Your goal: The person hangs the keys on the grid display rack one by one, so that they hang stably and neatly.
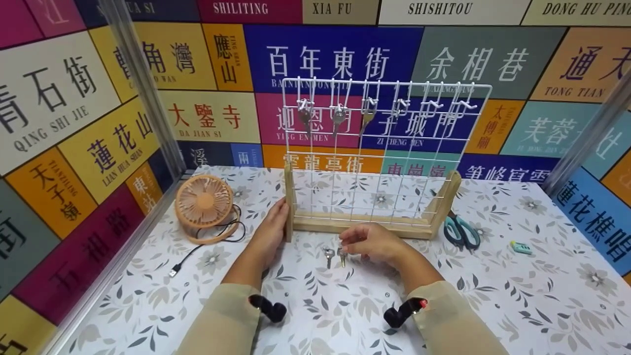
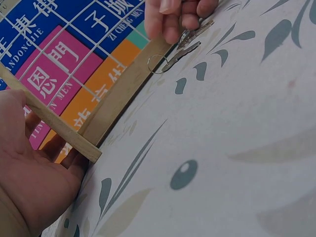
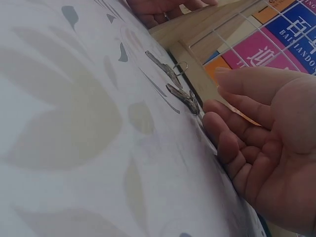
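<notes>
A white wire grid rack [image 1: 394,156] with a wooden base stands in front of me. My left hand [image 1: 272,229] grips its left wooden post [image 2: 64,131], with the fingers passing behind it. Two metal keys lie on the table before the base: the left key [image 1: 329,259] has a ring, and the right key [image 1: 343,260] is beside it. Right at the head of the right key are the fingertips of my right hand [image 1: 374,242]. Its fingers are loosely bent and hold nothing. Several keys hang from the upper hooks, including a brassy key [image 1: 368,121].
To the left stands an orange fan [image 1: 204,202] with a black cable ending in a USB plug [image 1: 174,269]. Teal-handled scissors [image 1: 462,231] lie by the rack's right foot. Farther right is a small green-and-white object [image 1: 521,247]. Printed wall panels surround the flowered table [image 1: 325,315].
</notes>
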A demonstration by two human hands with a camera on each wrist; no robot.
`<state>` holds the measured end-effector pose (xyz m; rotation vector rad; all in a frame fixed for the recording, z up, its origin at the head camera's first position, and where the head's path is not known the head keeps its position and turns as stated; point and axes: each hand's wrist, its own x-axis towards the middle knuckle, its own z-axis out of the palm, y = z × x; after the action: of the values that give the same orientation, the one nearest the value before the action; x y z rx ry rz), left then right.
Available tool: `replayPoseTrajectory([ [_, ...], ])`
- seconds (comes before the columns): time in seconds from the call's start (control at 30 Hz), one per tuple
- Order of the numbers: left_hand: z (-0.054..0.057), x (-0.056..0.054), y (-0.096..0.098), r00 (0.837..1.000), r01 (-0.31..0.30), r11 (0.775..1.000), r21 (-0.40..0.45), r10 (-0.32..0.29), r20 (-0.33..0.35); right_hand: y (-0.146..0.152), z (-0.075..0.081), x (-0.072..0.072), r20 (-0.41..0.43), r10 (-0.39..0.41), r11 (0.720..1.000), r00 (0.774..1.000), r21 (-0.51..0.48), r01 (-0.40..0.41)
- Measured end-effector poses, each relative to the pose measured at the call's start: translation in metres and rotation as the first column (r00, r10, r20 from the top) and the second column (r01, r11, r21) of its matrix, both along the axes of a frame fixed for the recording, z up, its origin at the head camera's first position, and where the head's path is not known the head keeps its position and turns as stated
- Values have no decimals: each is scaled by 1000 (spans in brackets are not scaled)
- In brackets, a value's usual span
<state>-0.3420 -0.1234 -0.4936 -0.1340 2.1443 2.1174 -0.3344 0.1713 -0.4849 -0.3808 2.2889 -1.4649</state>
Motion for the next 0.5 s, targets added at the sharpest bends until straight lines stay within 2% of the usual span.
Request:
replayPoseTrajectory([
  [0.17, 0, 0, -1, 1000, -10, 1000, -29, 10, 16, -2, 0, 1, -68, 50, 995, 996, 92, -43],
  [0.4, 1, -1, -1, 999, -8, 999, -36, 9, 34, -8, 1, 4, -110, 35, 968, 993, 251, -6],
  [0.5, 1, -1, -1, 999, -9, 999, -36, 11, 33, -10, 0, 5, -127, 32, 963, 991, 269, 3],
])
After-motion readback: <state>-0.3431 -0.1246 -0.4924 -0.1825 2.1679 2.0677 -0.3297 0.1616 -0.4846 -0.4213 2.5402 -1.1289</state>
